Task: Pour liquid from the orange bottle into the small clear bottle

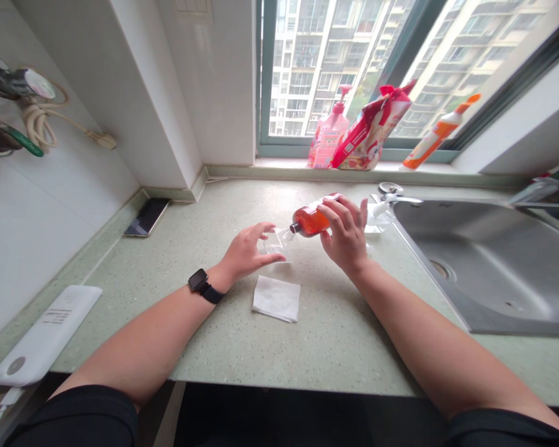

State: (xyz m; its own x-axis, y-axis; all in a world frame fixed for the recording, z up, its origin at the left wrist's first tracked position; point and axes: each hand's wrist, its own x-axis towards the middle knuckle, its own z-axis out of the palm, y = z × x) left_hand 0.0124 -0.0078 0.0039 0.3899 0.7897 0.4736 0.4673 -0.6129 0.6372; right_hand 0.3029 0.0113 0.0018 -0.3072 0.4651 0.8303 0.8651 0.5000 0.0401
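Note:
My right hand [347,236] is wrapped around a bottle of orange-red liquid [311,218]. The bottle is tilted well over, its dark open neck pointing left and down. That neck meets the threaded mouth of a clear bottle [274,245], which my left hand [246,251] grips between thumb and fingers. The clear bottle stands on or just above the countertop; I cannot tell which. Whether liquid is flowing is too small to make out. A folded white paper towel [276,298] lies in front of the clear bottle, close to my left hand.
At right is a steel sink [503,267] with a faucet [395,197]; a clear object [377,220] is partly hidden behind my right hand. A pink pump bottle [328,136], red bag [372,133] and orange-white bottle [435,139] line the windowsill. A phone [147,216] and power bank [46,335] lie left.

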